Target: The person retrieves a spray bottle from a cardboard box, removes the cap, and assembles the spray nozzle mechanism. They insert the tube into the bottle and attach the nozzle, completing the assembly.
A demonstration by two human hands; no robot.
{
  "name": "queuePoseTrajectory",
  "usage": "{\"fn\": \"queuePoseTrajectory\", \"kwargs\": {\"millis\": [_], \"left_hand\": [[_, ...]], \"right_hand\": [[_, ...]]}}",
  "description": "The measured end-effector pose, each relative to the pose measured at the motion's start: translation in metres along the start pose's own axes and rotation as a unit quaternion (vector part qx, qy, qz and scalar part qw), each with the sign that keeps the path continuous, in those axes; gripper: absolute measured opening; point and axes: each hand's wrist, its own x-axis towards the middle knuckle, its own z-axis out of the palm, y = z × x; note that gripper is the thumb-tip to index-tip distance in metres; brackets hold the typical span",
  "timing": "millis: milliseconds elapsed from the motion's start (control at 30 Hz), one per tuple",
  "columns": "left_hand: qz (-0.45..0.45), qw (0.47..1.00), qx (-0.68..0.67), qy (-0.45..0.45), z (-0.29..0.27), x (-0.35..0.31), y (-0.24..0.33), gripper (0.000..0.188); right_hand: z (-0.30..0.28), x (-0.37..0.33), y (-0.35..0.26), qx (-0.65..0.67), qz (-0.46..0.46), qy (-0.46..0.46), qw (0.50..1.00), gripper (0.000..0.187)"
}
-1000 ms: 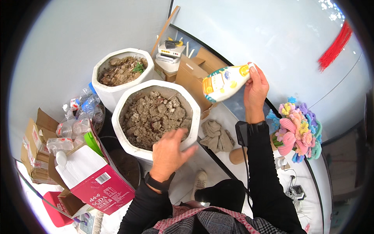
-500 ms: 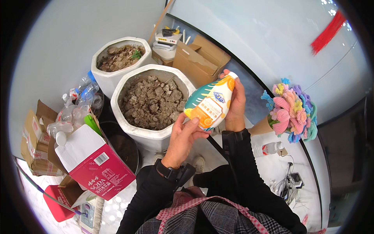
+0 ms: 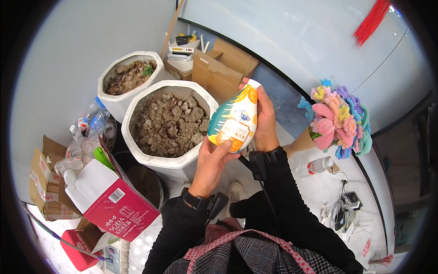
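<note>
A squat plastic bottle, white with orange and teal print and a white cap, is held up between my two hands, cap tilted away to the upper right. My left hand grips its lower end, the thumb lying across the front. Around its right side and near the cap wraps my right hand, with some fingers hidden behind the bottle. Just to the left stands a large white octagonal planter filled with dry, lumpy soil.
A second planter and an open cardboard box stand farther back. At left are plastic bottles, a magenta carton and a black bin. A yarn flower bouquet, a clear bottle and cables lie at right.
My view has shifted a little, so the planters and boxes sit slightly lower or more left. Both hands still hold the bottle, which is now turned more upright.
</note>
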Motion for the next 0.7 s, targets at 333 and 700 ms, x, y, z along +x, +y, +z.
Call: {"fn": "queuePoseTrajectory", "kwargs": {"millis": [333,700], "left_hand": [[0.029,0.997,0.057,0.03,0.0013,0.0032,-0.0062,0.05],[0.024,0.993,0.099,0.06,0.0044,0.0036,-0.007,0.05]], "right_hand": [[-0.0036,-0.0005,0.0055,-0.017,0.003,-0.026,1.0,0.049],[0.0002,-0.0028,0.0074,-0.003,0.007,0.011,1.0,0.051]]}}
